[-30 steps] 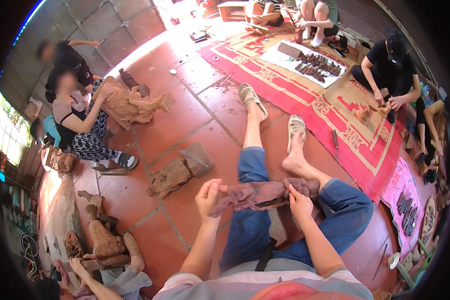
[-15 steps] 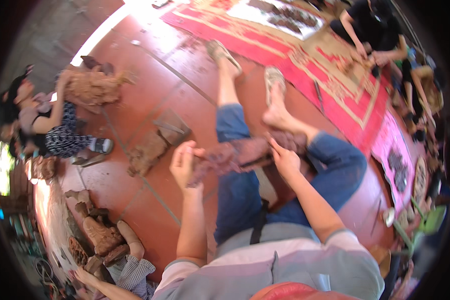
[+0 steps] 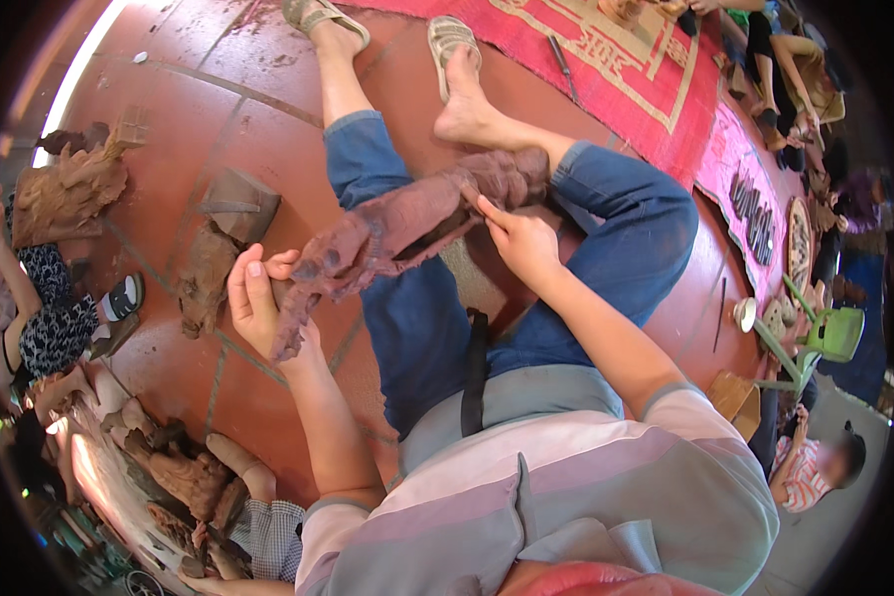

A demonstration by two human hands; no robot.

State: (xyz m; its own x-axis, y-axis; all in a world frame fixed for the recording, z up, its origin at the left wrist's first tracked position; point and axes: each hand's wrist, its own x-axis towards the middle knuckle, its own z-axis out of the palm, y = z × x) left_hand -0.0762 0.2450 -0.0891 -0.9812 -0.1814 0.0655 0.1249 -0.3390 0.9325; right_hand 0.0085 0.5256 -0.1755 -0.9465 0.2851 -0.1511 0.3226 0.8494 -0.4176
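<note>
A reddish-brown wood carving (image 3: 397, 223), long and knobbly, lies slantwise over my thighs. One end, with pointed projections, reaches my left hand (image 3: 255, 303), whose bent fingers and thumb close about that end; the carving hides part of the grip. My right hand (image 3: 521, 243) pinches at the carving's near edge, toward its rounded far end. A short light-brown strip shows by the right fingertips; whether it belongs to the carving or is a separate piece I cannot tell. A hollow runs along the carving's lower side.
Rough wood blocks (image 3: 209, 268) lie on the tiled floor (image 3: 268, 60) at my left. Beyond my feet spreads a red mat (image 3: 526, 50) with a thin tool (image 3: 564, 65). Dark pieces (image 3: 752, 214) rest on a pink cloth. A green chair (image 3: 832, 335) stands right; other people sit around.
The view has swung, so my legs and the carving appear higher and further left. Both hands stay at the carving, which shows more sharply now.
</note>
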